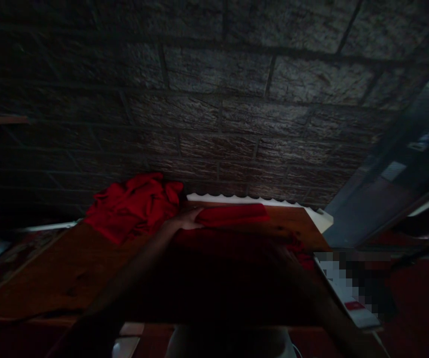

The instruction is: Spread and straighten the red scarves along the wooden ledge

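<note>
A wooden table [61,268] lies before me in dim light. Near its far edge is a flat, folded strip of red cloth [233,215]. My left hand [189,219] is at the strip's left end, thumb and fingers on either side of the fabric. Over the shadowed red fabric to the right, beside a crumpled red bit, is my right hand [283,254]. It is dark and smeared, so its fingers cannot be made out. A loose heap of red cloth [136,206] sits at the table's back left.
A rough block wall [214,114] rises behind the table, with a white scalloped strip [244,200] along the back edge. A white flat item [364,315], partly pixelated, lies at the right edge. A bluish door or frame [378,184] stands at the right.
</note>
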Motion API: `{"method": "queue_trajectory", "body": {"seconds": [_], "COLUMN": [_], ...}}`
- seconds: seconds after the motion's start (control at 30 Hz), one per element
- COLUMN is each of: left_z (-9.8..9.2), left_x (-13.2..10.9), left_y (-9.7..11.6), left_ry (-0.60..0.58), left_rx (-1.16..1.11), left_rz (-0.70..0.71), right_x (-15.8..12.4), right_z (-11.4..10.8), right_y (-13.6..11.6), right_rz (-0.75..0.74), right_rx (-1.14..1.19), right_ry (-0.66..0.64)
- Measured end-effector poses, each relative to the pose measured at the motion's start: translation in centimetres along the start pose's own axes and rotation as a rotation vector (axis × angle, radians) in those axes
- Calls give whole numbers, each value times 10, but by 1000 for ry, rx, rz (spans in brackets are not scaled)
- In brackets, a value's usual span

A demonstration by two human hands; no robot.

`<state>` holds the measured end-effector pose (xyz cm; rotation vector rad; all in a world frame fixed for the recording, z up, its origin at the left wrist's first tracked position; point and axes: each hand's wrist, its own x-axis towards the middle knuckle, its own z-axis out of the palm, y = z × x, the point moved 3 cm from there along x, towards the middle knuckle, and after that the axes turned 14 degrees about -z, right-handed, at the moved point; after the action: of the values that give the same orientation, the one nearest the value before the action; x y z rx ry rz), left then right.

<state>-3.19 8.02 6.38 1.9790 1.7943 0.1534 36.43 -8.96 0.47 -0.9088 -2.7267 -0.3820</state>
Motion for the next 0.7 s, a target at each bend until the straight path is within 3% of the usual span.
{"method": "queue_trajectory", "body": {"seconds": [0.13, 0.23, 0.37, 0.43, 0.53, 0.6, 0.63, 0.7], "left_z": [-2, -4, -4, -2, 1, -1, -3, -7], "left_x": [-1, -22, -80, -116, -157, -163, -158, -133], "left_y": [-14, -30, -58, -70, -76, -68, -60, -42], "left_ry": [32, 32, 56, 34, -153, -273, -272, -129], "left_rx": [22, 7, 8, -127, -449, -550, -565, -567], "left_rz": [-59, -184, -345, -404, -482, -449, -395, -275], "right_x": [33, 53, 59, 60, 62, 60, 57, 42], "right_z": [12, 16, 11, 7, 3, 1, 0, -3], "right_y": [11, 30, 55, 71, 99, 115, 120, 121], "right_rz": [4, -35, -44, -9, 79, 188, 255, 400], "right_rx": [16, 31, 36, 40, 33, 10, 1, 21], "right_ry": [-93, -205, -281, -272, -269, -218, -172, -58]}}
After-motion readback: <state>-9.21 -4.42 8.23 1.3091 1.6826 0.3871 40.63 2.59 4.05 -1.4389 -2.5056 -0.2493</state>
